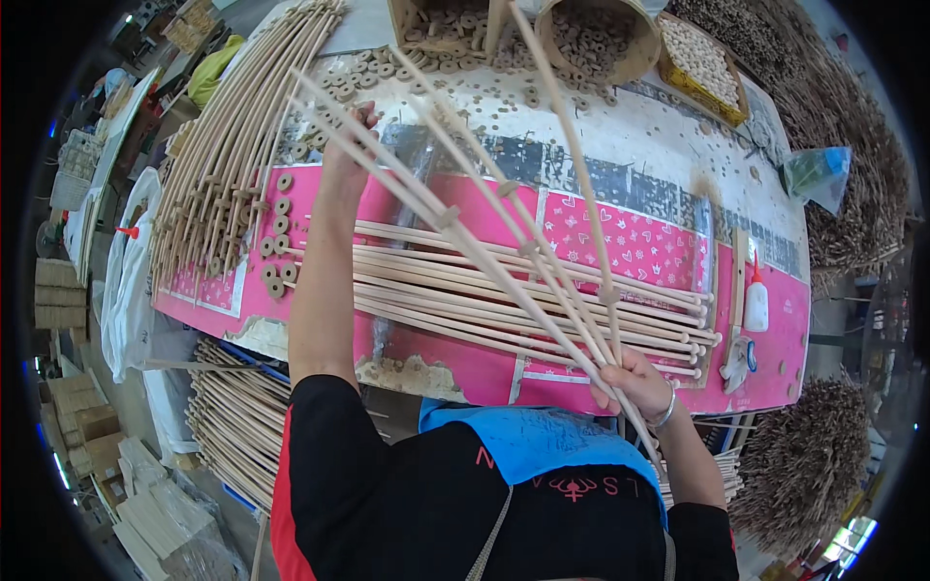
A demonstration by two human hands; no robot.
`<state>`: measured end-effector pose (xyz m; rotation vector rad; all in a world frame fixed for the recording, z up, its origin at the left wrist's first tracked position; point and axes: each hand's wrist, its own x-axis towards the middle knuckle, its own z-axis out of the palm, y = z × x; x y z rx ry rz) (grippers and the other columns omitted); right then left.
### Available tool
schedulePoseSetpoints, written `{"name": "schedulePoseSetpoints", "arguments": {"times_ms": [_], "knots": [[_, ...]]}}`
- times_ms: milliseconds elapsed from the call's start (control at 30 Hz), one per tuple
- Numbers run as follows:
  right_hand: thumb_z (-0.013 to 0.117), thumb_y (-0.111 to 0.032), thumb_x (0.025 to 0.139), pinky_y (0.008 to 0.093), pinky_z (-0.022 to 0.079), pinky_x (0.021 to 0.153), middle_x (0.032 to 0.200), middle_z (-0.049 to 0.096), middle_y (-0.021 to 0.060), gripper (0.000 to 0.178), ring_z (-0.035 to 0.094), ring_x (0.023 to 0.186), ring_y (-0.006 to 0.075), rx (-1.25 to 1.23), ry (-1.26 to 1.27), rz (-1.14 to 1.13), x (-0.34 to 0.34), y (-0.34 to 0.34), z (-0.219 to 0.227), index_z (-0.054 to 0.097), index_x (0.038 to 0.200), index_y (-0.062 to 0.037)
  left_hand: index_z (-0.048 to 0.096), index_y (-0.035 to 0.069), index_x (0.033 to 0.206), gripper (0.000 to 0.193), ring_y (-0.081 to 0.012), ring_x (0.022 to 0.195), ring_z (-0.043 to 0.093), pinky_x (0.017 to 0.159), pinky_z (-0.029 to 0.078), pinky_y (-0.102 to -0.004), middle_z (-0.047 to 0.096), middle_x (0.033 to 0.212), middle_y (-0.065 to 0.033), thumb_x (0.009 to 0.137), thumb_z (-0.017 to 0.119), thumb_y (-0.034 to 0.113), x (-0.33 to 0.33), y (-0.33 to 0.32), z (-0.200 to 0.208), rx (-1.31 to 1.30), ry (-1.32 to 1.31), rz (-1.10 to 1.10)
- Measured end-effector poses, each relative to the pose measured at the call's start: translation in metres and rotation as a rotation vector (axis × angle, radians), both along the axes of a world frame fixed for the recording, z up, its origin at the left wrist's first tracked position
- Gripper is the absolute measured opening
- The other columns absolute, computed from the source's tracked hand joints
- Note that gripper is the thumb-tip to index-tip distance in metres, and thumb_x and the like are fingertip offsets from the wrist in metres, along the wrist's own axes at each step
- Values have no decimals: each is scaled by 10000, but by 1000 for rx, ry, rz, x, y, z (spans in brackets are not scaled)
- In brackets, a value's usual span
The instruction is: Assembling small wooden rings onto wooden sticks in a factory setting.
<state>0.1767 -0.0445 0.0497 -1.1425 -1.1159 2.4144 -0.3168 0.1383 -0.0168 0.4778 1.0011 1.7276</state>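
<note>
Gripping wooden rods (513, 289), right hand (635, 383) low, left hand (345, 155) stretched forward

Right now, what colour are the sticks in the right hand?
Pale wood-beige sticks, best seen in the head view.

On the pink-and-white bench (785, 349), long knob-ended pale wooden rods (455, 287) lie crosswise beneath slanting ring-fitted pale wooden rods (579, 160). Left of the crosswise row sit flat round brown rings (282, 224), then ringed wooden sticks (232, 145); right, a white plastic nozzle bottle (756, 308). Behind, a round tan tub (647, 44); right of it, a yellow rectangular crate (699, 99).
</note>
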Motion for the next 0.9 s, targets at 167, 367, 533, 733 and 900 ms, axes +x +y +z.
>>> {"name": "schedulePoseSetpoints", "arguments": {"times_ms": [167, 367, 533, 733, 900], "knots": [[560, -226, 984, 193, 438, 496, 737, 632, 49, 392, 557, 549, 73, 158, -135, -72, -2, 7, 11, 516, 1303, -2, 621, 22, 1034, 213, -93, 670, 554, 460, 404, -188, 632, 856, -44, 979, 597, 226, 6, -31, -7, -44, -9, -116], [596, -195, 969, 190, 439, 492, 740, 639, 46, 329, 558, 551, 67, 171, -129, -139, 0, 7, 2, 536, 1235, -11, 590, 32, 1243, 358, -62, 694, 545, 510, 416, -163, 636, 906, -11, 987, 583, 282, 57, -68, 10, -41, -47, -216], [629, -136, 931, 203, 474, 518, 744, 643, 70, 291, 586, 580, 94, 187, -126, -187, 2, 6, -4, 548, 1175, -2, 587, 48, 1280, 375, -50, 709, 540, 523, 392, -161, 651, 954, -2, 996, 562, 291, 66, -80, 17, -67, 10, -253], [694, -83, 870, 199, 490, 560, 798, 646, 36, 309, 578, 614, 60, 403, -295, -273, -4, -2, -4, 593, 1144, 14, 580, 51, 1282, 352, -57, 705, 532, 518, 376, -164, 665, 999, -19, 1007, 536, 266, 83, -84, 22, -94, -5, -290], [708, -112, 845, 220, 460, 572, 786, 619, 14, 371, 549, 642, 57, 560, -344, -274, -6, -5, -2, 612, 1179, 20, 593, 44, 1245, 325, -70, 685, 541, 507, 377, -172, 665, 998, -24, 1006, 539, 258, 93, -78, 17, -91, -54, -319]]}}
